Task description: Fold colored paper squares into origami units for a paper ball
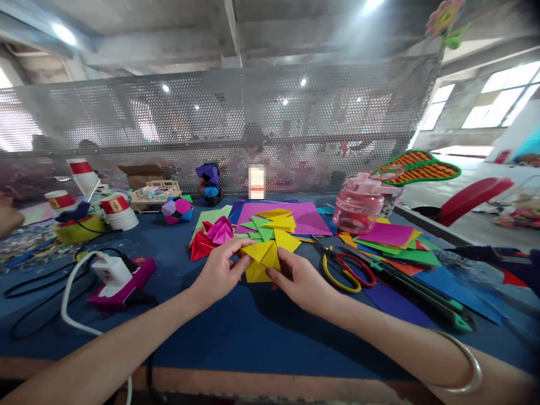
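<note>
Between my two hands is a folded sheet of yellow paper [262, 263], held up just above the blue table. My left hand [221, 267] pinches its left edge between thumb and fingers. On the right edge, my right hand [301, 278] grips it in the same way, with some fingers hidden behind the paper. Just beyond lie folded yellow paper pieces [278, 219] and green folded pieces [259, 228]. To the left of these sit magenta folded paper [220, 229] and red folded paper [200, 246]. A purple sheet [310, 216] lies underneath, farther back.
Scissors [348, 270] and a green-and-black cutter [422, 289] lie at right, near stacked coloured paper [392, 235] and a pink bottle [358, 205]. At left are a magenta power strip [122, 287], cables and paper cups [118, 212]. A perforated metal screen [189, 124] stands behind.
</note>
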Demonstrator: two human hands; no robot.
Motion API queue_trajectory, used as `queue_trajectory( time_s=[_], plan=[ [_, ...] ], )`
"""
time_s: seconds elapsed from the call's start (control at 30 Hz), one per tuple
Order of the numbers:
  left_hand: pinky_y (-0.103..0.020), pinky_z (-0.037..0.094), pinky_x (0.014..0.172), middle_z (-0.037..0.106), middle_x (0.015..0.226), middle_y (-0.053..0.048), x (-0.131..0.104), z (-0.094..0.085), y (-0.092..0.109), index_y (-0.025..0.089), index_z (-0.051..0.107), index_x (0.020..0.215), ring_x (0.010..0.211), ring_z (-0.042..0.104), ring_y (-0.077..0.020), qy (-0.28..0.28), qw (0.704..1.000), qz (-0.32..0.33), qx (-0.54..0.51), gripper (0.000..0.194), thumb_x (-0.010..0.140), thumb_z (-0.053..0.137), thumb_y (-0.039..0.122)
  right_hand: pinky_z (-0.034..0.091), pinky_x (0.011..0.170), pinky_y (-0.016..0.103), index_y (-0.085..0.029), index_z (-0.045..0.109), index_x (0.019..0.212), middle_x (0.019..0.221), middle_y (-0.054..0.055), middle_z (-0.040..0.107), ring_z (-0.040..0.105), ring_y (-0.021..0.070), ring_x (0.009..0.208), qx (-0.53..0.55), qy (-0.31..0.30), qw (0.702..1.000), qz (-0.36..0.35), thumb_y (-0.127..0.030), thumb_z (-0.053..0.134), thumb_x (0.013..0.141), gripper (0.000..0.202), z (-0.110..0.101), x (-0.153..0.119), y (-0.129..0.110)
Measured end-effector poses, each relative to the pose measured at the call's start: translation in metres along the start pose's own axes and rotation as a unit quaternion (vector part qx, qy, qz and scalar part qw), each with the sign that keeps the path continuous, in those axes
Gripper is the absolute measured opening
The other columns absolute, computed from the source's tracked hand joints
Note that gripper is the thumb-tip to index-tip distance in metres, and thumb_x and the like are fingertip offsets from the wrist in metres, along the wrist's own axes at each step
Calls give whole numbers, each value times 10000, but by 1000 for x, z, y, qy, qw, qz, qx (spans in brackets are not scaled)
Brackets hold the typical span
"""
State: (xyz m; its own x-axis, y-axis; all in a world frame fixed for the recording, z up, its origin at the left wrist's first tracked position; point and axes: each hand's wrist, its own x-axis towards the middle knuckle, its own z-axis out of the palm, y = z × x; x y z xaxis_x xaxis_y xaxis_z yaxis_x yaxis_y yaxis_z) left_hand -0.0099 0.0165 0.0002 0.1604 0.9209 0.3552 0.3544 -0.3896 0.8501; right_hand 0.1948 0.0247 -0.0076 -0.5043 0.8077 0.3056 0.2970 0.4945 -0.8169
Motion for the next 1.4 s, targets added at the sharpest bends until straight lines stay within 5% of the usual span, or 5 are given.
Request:
queue_trajectory(
  time_s=[0.17,0.43,0.77,1.2,1.4],
  plan=[
    [-207,465,463,677,852,-42,3,-2,5,167,703,823,564,569,-116,-9,994,-73,-75,272,845,626,426,456,577,241,-207,505,870,745,-10,606,629,149,623,-10,-2,1000,8,-192,540,879,39,0,0,1],
    [-166,454,416,713,886,-82,7,-6,3,155,707,960,684,636,-147,-46,951,-214,-217,306,844,610,421,477,616,253,-203,556,883,744,-9,626,623,158,658,-20,-17,1000,-4,-207,574,865,26,1,-1,1],
    [-179,523,496,721,1059,-95,5,-5,5,168,696,1086,825,660,-170,-79,941,-224,-241,322,818,709,347,517,636,263,-212,502,1161,936,25,644,638,158,755,23,35,999,-8,-310,484,957,227,0,2,6],
    [-274,555,781,738,1037,-75,0,-2,10,163,709,1091,891,681,-190,-185,914,-228,-279,460,633,707,114,516,670,280,-209,537,1055,974,39,624,611,171,799,45,108,993,-3,-299,538,910,170,-3,2,4],
    [-292,572,728,740,989,-112,0,-1,7,119,736,978,808,666,-180,-179,923,-229,-254,340,686,797,281,511,489,246,-223,465,1032,1021,47,591,578,137,667,115,126,985,34,-366,520,893,206,-2,6,7]
  ],
)
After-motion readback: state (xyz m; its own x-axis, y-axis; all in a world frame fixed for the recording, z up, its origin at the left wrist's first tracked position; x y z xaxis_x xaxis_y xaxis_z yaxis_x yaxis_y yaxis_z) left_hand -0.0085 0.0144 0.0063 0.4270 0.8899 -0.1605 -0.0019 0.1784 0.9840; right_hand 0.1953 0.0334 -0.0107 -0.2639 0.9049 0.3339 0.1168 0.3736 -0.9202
